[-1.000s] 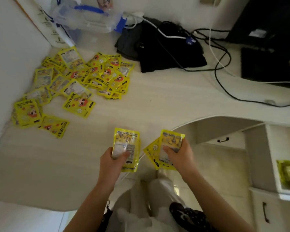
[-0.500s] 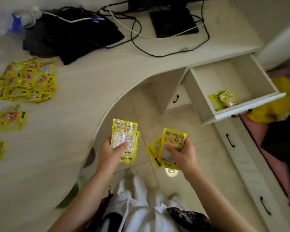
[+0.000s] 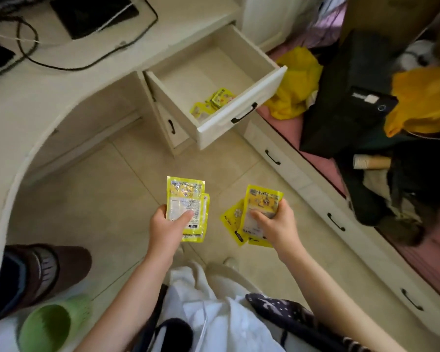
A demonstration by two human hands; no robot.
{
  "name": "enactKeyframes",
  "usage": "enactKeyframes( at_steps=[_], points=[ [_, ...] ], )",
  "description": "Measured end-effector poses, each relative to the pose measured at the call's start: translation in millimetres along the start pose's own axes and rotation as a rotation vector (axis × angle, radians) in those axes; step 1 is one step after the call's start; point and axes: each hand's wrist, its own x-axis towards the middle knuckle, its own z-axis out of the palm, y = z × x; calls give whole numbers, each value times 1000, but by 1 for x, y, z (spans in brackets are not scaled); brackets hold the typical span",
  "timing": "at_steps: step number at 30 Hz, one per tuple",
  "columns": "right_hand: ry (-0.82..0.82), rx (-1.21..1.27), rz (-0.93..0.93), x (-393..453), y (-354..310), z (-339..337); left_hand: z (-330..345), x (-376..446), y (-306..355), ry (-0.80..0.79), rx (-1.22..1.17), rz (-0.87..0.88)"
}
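Risk: clamped loosely fanned packets (image 3: 187, 199) in left hand (image 3: 167, 226), second stack (image 3: 261, 207) in right hand (image 3: 277, 224), hands apart. Could have shed some onto floor (image 3: 99, 199) before far drawer (image 3: 241, 104).

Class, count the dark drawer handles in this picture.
5. The open drawer's handle; the handle below it; three handles along the low drawers at right. More may be hidden.
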Motion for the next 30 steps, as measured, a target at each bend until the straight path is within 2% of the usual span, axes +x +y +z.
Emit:
enactKeyframes(
  at_steps=[5, 12, 24, 30],
  points=[
    [48, 71, 76, 17, 16, -49, 55, -9, 15, -59, 64, 28],
    [70, 172, 99, 67, 0, -73, 104, 22, 51, -110, 92, 38],
    [45, 176, 50, 212, -125, -63, 154, 146, 172, -118, 28, 45],
    [-5, 169, 0, 272, -175, -58, 175, 192, 203, -103, -22, 19]
  ],
)
